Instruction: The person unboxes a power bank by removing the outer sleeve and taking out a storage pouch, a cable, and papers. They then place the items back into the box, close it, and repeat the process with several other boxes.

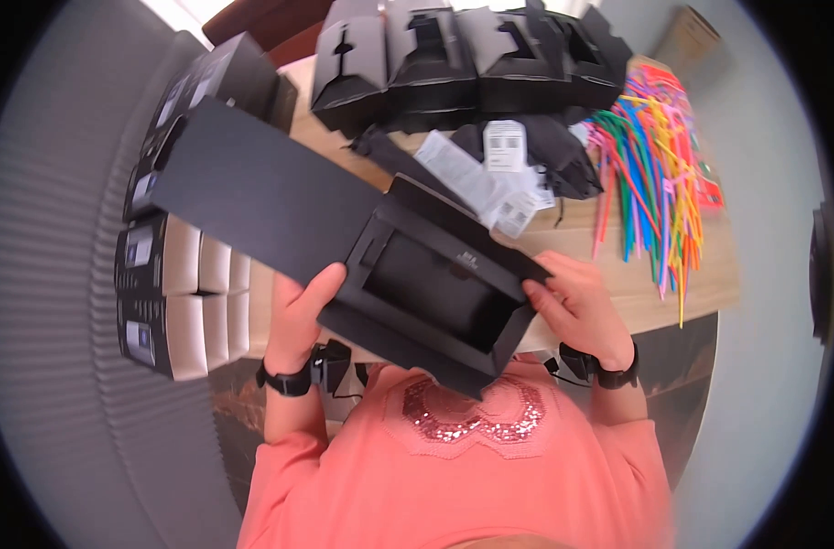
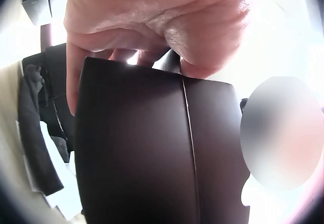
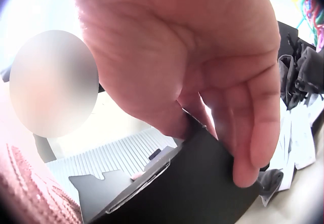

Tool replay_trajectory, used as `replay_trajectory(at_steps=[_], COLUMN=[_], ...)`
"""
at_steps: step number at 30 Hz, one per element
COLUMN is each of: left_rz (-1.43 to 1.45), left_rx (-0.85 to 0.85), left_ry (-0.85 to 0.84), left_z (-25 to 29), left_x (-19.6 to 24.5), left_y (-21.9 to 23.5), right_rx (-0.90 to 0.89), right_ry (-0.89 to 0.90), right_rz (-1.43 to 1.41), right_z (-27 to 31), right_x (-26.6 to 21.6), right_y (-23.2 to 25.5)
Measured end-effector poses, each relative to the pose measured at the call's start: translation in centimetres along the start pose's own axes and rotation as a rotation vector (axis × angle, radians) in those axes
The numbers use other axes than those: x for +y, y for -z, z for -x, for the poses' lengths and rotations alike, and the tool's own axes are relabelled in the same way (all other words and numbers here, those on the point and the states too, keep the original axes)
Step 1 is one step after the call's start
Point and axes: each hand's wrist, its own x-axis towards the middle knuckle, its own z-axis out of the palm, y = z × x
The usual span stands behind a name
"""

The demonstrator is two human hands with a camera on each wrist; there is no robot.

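Note:
In the head view a black cardboard box [image 1: 444, 286] is held tilted before the chest, its long lid [image 1: 266, 188] folded out to the left. A dark rectangular recess shows inside it, with small pale print on one wall. My left hand [image 1: 300, 313] grips the box near the lid's fold, thumb on top. At the opposite end my right hand [image 1: 584, 304] pinches the wall between thumb and fingers. The left wrist view shows the box's dark outer side [image 2: 136, 143] below the palm. In the right wrist view, fingers [image 3: 266, 128] lie along the box's outer wall.
Several open black boxes [image 1: 431, 55] stand in a row at the back of the wooden table [image 1: 563, 233]. Black boxes [image 1: 147, 261] are stacked at the left. Labelled white packets [image 1: 467, 174] and black pouches [image 1: 573, 165] lie beyond the held box. Thin colourful strands [image 1: 655, 192] spread at the right.

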Motion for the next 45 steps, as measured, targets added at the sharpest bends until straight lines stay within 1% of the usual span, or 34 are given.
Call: replay_trajectory(at_steps=[2,3,4,6,7,8,9,10,11,12,13,14,15,16,18,20,21,22,24,25,26,28,30,32,33,34,35,36,37,39,41,43,44,45], left_rz=[-0.012,0.013,0.019,0.021,-0.106,0.059,0.205,0.236,0.184,0.259,0.117,-0.048,-0.157,-0.66,-0.579,-0.693,-0.638,-0.57,-0.956,-1.008,-1.244,-1.335,-1.402,-1.468,-1.529,-1.589,-1.621,-1.621,-1.568,-1.515,-1.449,-1.435,-1.421,-1.419], left_rx=[-0.008,0.001,-0.027,-0.052,-0.007,-0.132,-0.151,-0.277,-0.383,-0.482,-0.535,-0.483,-0.533,-0.282,-0.353,-0.31,-0.268,-0.293,-0.262,-0.316,-0.362,-0.456,-0.468,-0.489,-0.477,-0.464,-0.462,-0.461,-0.459,-0.45,-0.457,-0.44,-0.424,-0.424], left_ry=[-0.061,-0.066,-0.066,-0.047,-0.163,-0.267,-0.261,-0.296,-0.37,-0.348,-0.497,-0.566,-0.611,-0.59,-0.816,-0.668,-0.67,-0.509,-0.637,-0.738,-0.666,-0.854,-0.838,-0.82,-0.774,-0.728,-0.741,-0.741,-0.757,-0.768,-0.708,-0.715,-0.722,-0.721], left_z=[-0.7,-1.3,-2.0,-4.1,-5.6,-7.4,-7.9,-9.3,-13.2,-14.9,-16.0,-17.3,-20.0,-17.5,-21.9,-24.9,-26.9,-25.9,-27.8,-27.9,-28.0,-27.6,-27.4,-27.2,-27.2,-27.3,-27.4,-27.7,-27.9,-28.8,-29.3,-29.4,-29.3,-29.1], left_x=[1.4,2.1,2.9,4.5,3.8,4.1,7.0,7.9,7.2,8.4,9.2,9.4,9.0,11.7,9.0,7.7,6.1,6.0,3.8,3.7,3.6,2.8,2.5,2.5,2.7,2.8,2.8,2.7,2.3,1.8,1.8,1.8,1.7,1.7], left_y=[-1.1,-1.9,-2.6,-3.0,-2.4,-3.0,-8.3,-9.1,-7.6,-9.4,-10.8,-13.3,-13.9,-16.8,-18.8,-19.7,-20.4,-21.3,-22.0,-22.7,-23.1,-23.4,-23.3,-23.2,-23.1,-22.9,-22.7,-22.4,-22.0,-21.4,-21.3,-21.3,-21.3,-21.4], right_rx=[-0.064,-0.037,-0.016,0.093,0.174,0.275,0.345,0.414,0.472,0.53,0.608,0.682,0.69,0.699,0.692,0.687,0.64,0.592,0.573,0.545,0.549,0.537,0.541,0.464,0.449,0.455,0.495,0.532,0.488,0.464,0.442,0.362,0.36,0.378], right_ry=[0.022,0.079,0.066,0.11,0.11,0.167,0.125,0.086,0.001,-0.083,-0.009,0.063,0.059,0.054,0.021,-0.005,-0.02,-0.036,-0.054,-0.073,-0.073,-0.197,-0.179,-0.187,-0.212,-0.217,-0.21,-0.198,-0.196,-0.206,-0.219,-0.303,-0.306,-0.233], right_rz=[-0.07,-0.026,-0.012,0.039,0.096,0.163,0.213,0.263,0.318,0.371,0.375,0.377,0.4,0.423,0.407,0.393,0.332,0.271,0.274,0.269,0.272,0.253,0.241,0.168,0.146,0.144,0.191,0.239,0.351,0.346,0.342,0.27,0.271,0.392], right_z=[0.2,0.3,0.4,0.3,0.2,-0.1,-0.3,-0.6,-0.9,-1.4,-2.3,-3.4,-4.4,-5.5,-7.6,-9.7,-10.8,-11.8,-13.8,-14.4,-14.8,-15.8,-17.1,-18.2,-18.6,-18.7,-18.7,-18.8,-18.6,-18.4,-18.2,-17.8,-17.8,-18.0], right_x=[-0.4,-0.3,-0.4,-1.4,-2.2,-2.0,-2.2,-2.5,-2.2,-1.7,-1.0,-0.2,0.1,0.5,2.9,4.7,5.5,6.1,7.6,7.3,7.0,6.3,7.0,8.2,8.6,9.1,9.6,9.9,10.1,11.4,11.7,12.0,12.6,13.4], right_y=[0.7,0.9,1.4,2.8,3.7,4.5,5.5,6.7,8.0,9.4,11.0,12.6,14.1,15.7,18.9,21.1,21.7,22.2,23.2,23.2,23.2,23.0,22.6,22.1,21.7,21.2,20.6,20.3,20.1,19.7,19.2,18.9,19.0,19.4])
